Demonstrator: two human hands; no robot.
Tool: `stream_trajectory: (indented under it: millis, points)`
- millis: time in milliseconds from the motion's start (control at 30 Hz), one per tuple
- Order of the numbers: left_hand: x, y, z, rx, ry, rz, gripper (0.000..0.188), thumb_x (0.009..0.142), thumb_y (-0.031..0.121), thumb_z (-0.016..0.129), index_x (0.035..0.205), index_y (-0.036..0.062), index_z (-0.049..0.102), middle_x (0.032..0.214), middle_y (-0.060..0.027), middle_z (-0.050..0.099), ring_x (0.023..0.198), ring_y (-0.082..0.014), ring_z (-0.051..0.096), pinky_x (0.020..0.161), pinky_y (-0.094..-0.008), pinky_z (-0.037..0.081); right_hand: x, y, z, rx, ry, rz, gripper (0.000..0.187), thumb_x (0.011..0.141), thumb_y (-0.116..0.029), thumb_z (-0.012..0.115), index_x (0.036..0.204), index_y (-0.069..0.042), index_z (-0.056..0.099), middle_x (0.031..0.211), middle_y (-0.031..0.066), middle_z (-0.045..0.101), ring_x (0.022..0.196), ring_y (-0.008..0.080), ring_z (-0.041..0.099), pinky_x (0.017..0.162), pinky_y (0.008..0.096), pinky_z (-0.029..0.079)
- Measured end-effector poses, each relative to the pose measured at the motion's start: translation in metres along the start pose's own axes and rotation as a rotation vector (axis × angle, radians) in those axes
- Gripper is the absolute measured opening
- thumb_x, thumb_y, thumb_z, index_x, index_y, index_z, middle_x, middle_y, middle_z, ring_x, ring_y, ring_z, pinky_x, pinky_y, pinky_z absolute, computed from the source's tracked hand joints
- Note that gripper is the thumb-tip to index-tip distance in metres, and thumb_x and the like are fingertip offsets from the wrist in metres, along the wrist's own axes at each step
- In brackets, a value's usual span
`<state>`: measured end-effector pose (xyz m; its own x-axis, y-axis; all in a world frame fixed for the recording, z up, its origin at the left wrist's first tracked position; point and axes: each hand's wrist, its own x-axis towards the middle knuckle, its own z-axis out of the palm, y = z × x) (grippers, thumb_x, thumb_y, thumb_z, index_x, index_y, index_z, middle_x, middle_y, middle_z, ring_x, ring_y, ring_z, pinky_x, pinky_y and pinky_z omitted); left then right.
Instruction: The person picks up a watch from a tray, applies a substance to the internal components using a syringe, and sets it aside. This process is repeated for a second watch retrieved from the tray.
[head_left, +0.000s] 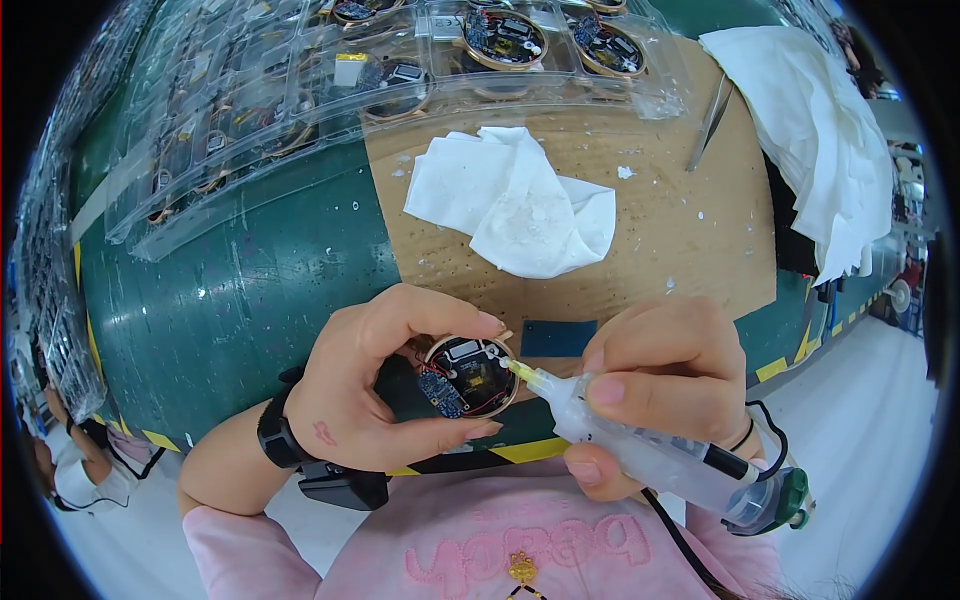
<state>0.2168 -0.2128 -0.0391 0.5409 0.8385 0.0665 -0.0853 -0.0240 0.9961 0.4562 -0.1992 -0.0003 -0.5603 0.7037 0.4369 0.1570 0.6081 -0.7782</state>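
One round, gold-rimmed device, dark with circuitry, is held by its edges in the left hand, near the table's front edge; at its rim is held the yellow tip of one translucent syringe, grasped in the right hand. The scuffed green table is partly covered by pitted cardboard. Two white cloths, one crumpled, one draped, are seen, with one pair of tweezers. A pale floor is glimpsed.

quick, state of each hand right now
Left hand: holding a round, black, gold-rimmed electronics housing.
Right hand: holding a translucent, yellow-tipped plastic syringe.
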Motion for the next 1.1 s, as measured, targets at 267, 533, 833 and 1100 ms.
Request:
stream_trajectory:
  millis: [267,533,833,1100]
  points:
    - [-0.001,-0.002,0.005,0.089,0.044,-0.026,0.053,0.069,0.004,0.08,0.116,0.0042,0.056,0.102,-0.008,0.064,0.088,-0.0164,0.066,0.07,-0.0251,0.052,0.003,0.004,-0.003,0.085,-0.004,0.17,0.039,0.076,-0.032,0.075,0.098,-0.008,0.053,0.089,0.0108,0.051,0.069,0.0177,0.054,0.057,0.0281,0.049]
    - [0.002,-0.002,0.006,0.26,0.018,0.03,0.049,0.067,0.002,0.076,0.113,0.0068,0.059,0.092,-0.007,0.063,0.075,-0.0194,0.063,0.059,-0.0253,0.048,0.005,0.016,0.005,0.233,0.044,0.223,0.035,0.078,-0.034,0.072,0.097,-0.01,0.055,0.086,0.0108,0.054,0.069,0.0145,0.051,0.061,0.0262,0.042]
    - [0.006,0.004,0.004,0.338,-0.039,0.029,0.045,0.068,0.001,0.073,0.111,0.0074,0.06,0.086,-0.006,0.061,0.071,-0.0221,0.06,0.061,-0.0291,0.047,0.005,0.015,0.01,0.26,0.091,0.276,0.034,0.077,-0.034,0.072,0.098,-0.01,0.056,0.086,0.011,0.054,0.069,0.0138,0.05,0.06,0.0261,0.042]
    - [0.007,0.004,0.004,0.355,-0.051,0.064,0.045,0.067,-0.001,0.072,0.11,0.0077,0.06,0.087,-0.0058,0.061,0.072,-0.0228,0.06,0.061,-0.0296,0.046,0.004,0.018,0.012,0.248,0.089,0.242,0.034,0.077,-0.032,0.071,0.097,-0.009,0.056,0.085,0.0111,0.054,0.069,0.0139,0.05,0.06,0.0261,0.041]
